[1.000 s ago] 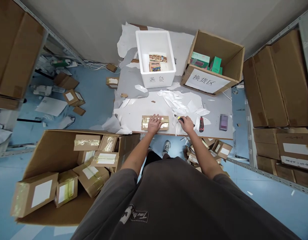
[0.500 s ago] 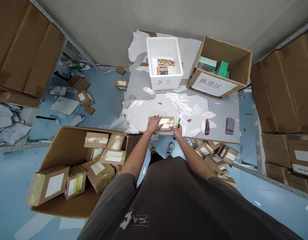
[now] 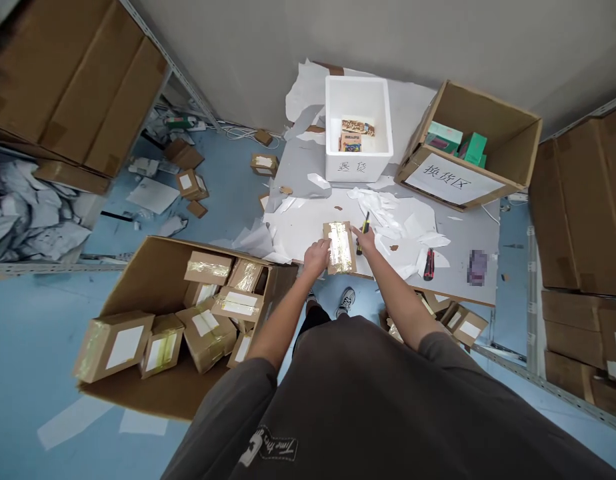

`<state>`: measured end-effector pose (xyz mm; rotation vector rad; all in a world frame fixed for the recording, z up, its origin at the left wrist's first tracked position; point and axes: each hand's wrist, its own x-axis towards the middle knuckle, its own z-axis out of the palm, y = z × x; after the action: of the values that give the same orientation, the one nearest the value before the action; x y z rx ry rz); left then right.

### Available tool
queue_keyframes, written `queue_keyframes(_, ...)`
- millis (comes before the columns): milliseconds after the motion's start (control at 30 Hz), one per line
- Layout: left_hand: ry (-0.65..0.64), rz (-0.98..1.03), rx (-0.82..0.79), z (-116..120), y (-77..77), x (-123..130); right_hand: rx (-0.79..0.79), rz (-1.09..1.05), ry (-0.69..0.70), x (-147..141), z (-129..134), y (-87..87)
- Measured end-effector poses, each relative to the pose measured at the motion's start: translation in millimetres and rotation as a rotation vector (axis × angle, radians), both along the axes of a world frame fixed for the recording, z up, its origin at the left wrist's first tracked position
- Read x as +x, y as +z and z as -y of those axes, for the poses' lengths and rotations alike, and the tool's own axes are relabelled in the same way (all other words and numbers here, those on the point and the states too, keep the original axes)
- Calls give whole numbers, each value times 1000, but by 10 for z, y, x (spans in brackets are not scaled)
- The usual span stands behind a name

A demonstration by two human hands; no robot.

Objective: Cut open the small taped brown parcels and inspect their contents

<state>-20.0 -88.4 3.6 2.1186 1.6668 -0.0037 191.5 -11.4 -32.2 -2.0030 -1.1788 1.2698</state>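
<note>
left hand (image 3: 317,257): i'm seeing it pinching the taped box (image 3: 340,248) at 9 o'clock.
right hand (image 3: 365,239): gripping the cutter (image 3: 366,222), just beside the taped box at 2 o'clock.
taped box: overlapping the table (image 3: 461,270) at its 6 o'clock edge.
cutter: i'm fearing a slipping pinch dropping the taped box or swinging it bladeward.

"退货" on white tub (image 3: 359,175); "换货区" on carton (image 3: 505,140); "Time" on shirt (image 3: 368,393).
</note>
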Motion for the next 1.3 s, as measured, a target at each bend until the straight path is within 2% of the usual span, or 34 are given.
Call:
queue_keyframes(67, -328, 41, -27, -107, 51, -118, -101, -171, -125, 131, 309, 36)
queue_keyframes(100, -467, 57, -57, -153, 67, -148, -156, -249, -125, 174, 465, 45)
queue_keyframes(133, -566, 71, -87, -195, 76, -155, -215, -299, -104, 197, 602, 46)
queue_keyframes(200, -641, 85, -124, -277, 75, -107, -255, -313, -89, 185, 777, 27)
queue_keyframes(300, -630, 82, -119, -424, 52, 39, -168, -230, -115, 99, 731, -24)
queue_keyframes(433, -577, 5, -89, -615, 34, 180, -37, -21, -70, 67, 333, -61)
queue_keyframes(567, -500, 3, -82, -661, 49, 223, -30, 78, -61, 166, 96, -23)
queue_keyframes(667, -456, 17, -45, -599, 57, 250, -79, -85, -166, 303, 202, 25)
queue_keyframes(767, -406, -4, -51, -511, 46, 309, -129, -301, -210, 501, 482, 63)
queue_keyframes(867, -360, -55, -69, -443, 25, 394, -131, -350, -46, 724, 778, 96)
queue_keyframes(1000, -318, -118, -80, -422, 4, 510, -52, -135, 366, 897, 933, 153)
queue_keyframes(1067, -296, -126, -88, -435, 1, 553, -18, 58, 522, 890, 877, 185)
queue_keyframes(1167, -275, -133, -104, -456, 4, 587, -9, 324, 683, 805, 714, 233)
queue_keyframes(1300, -273, -178, -112, -469, 22, 607, -27, 482, 826, 734, 523, 288)
